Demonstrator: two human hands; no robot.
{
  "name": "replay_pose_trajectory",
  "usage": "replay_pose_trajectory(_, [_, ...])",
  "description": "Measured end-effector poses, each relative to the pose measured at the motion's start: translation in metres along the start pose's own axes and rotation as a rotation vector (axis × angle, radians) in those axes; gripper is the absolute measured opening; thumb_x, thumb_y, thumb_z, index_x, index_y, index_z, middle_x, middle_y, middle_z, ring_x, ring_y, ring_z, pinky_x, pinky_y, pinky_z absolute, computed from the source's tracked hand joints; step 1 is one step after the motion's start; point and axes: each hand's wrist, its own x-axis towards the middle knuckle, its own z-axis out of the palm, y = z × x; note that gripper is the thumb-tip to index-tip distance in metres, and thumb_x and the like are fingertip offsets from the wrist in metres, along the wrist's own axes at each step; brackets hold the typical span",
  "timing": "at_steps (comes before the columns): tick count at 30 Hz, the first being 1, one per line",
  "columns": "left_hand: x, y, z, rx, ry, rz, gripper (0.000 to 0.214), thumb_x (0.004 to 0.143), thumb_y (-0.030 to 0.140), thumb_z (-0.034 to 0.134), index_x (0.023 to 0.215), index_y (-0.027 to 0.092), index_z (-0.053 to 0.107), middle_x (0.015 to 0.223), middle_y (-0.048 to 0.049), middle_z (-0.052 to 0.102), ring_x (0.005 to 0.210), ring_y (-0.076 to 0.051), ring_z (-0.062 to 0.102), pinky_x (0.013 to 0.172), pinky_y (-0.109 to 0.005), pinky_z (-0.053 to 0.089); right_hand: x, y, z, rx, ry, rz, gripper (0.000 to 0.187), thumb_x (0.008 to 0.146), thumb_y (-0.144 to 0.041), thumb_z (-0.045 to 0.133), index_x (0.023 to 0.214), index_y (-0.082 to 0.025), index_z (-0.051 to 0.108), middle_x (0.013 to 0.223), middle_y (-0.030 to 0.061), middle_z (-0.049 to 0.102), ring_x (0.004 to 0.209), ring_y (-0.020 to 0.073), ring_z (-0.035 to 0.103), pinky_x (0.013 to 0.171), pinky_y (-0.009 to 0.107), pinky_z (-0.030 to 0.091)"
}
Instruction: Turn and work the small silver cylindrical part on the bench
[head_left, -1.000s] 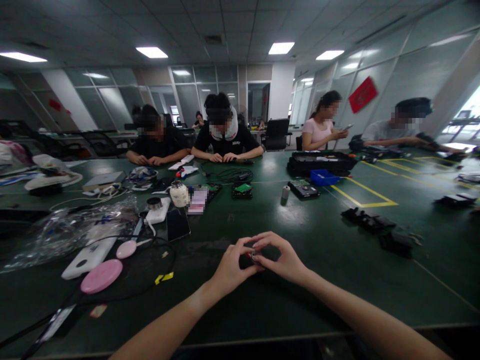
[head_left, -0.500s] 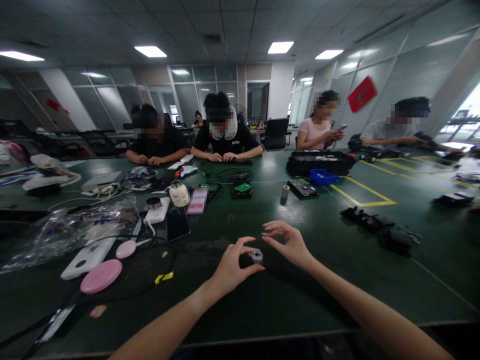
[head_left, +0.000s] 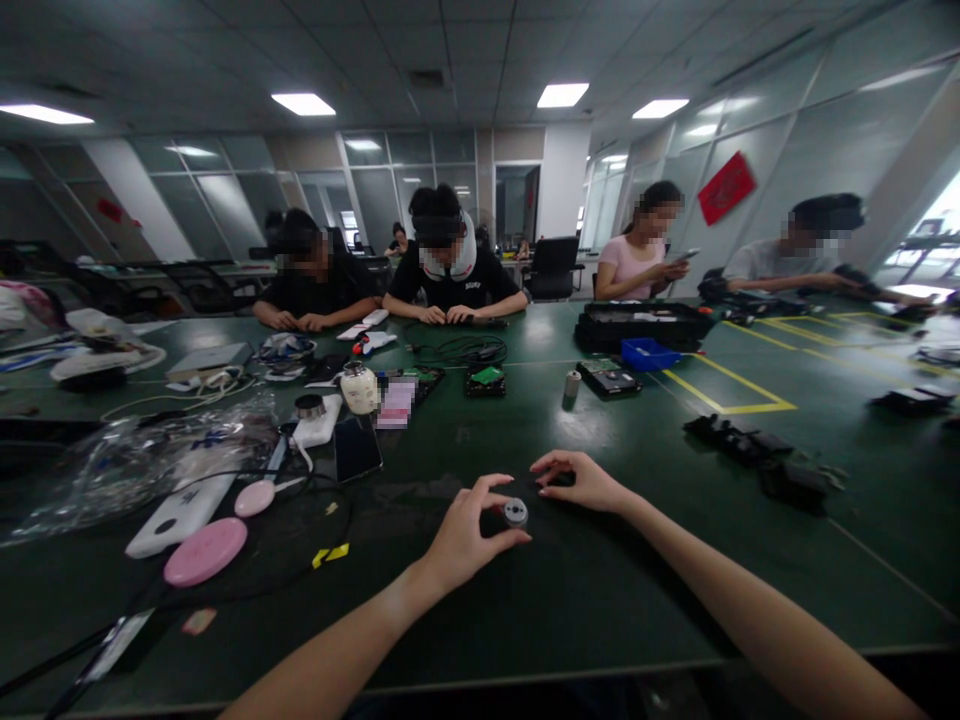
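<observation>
A small silver-grey metal cylinder (head_left: 516, 513), with holes in its round top face, stands upright on the green table. Curved around its left side is my left hand (head_left: 469, 525), thumb in front and fingers behind, closed on it. My right hand (head_left: 585, 482) is low over the table, just beyond and to the right of the cylinder. Its thumb and fingers are drawn together in a pinch. A tiny dark spot shows at the fingertips, too small to name. Farther back stands a similar metal cylinder (head_left: 572, 385).
To the left lie a phone (head_left: 357, 448), a pink round case (head_left: 205, 552), clear plastic wrap (head_left: 97, 470), a jar (head_left: 359, 388) and cables. Circuit boards (head_left: 609, 378) and a blue tray (head_left: 649, 354) are farther back. Black parts (head_left: 799, 485) lie right. Several people sit across.
My right hand has moved down and slightly right, and its thumb and fingers have come closer together. The left hand and the cylinder stay in place.
</observation>
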Motion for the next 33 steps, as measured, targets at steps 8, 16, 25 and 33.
replay_pose_trajectory(8, [0.0,-0.002,0.002,0.007,0.004,0.001,0.066,0.07,0.036,0.08,0.125,0.028,0.045,0.107,-0.0006,0.072,0.108,-0.026,0.062,0.099,-0.042,0.037,-0.002,-0.023,0.018,0.116,0.259,-0.077,0.03,0.076,-0.024,0.075,0.102,-0.015,0.063,0.103,0.0097,0.069,0.086,0.0197,0.071,0.083,0.038,0.057])
replay_pose_trajectory(16, [0.002,-0.005,0.005,-0.027,0.018,0.022,0.063,0.072,0.034,0.08,0.125,0.026,0.046,0.106,-0.0027,0.072,0.106,-0.026,0.064,0.095,-0.039,0.042,-0.013,-0.062,0.053,0.284,0.251,-0.219,0.016,0.079,-0.022,0.072,0.093,-0.018,0.066,0.097,0.006,0.067,0.09,0.0186,0.068,0.083,0.036,0.058])
replay_pose_trajectory(25, [0.001,-0.004,0.005,-0.022,0.022,0.027,0.062,0.071,0.037,0.079,0.124,0.027,0.048,0.105,-0.0018,0.071,0.102,-0.025,0.065,0.093,-0.039,0.044,-0.014,-0.062,0.057,0.109,0.233,-0.253,0.011,0.082,-0.021,0.07,0.092,-0.019,0.069,0.094,0.0066,0.068,0.094,0.0204,0.066,0.083,0.037,0.057])
replay_pose_trajectory(33, [0.001,-0.003,0.005,-0.038,0.017,0.004,0.063,0.071,0.034,0.08,0.124,0.027,0.047,0.105,-0.0019,0.072,0.105,-0.026,0.064,0.095,-0.04,0.042,-0.015,-0.064,0.058,0.049,0.265,-0.212,0.014,0.083,-0.021,0.067,0.097,-0.019,0.067,0.095,0.0054,0.068,0.084,0.0172,0.067,0.076,0.031,0.057])
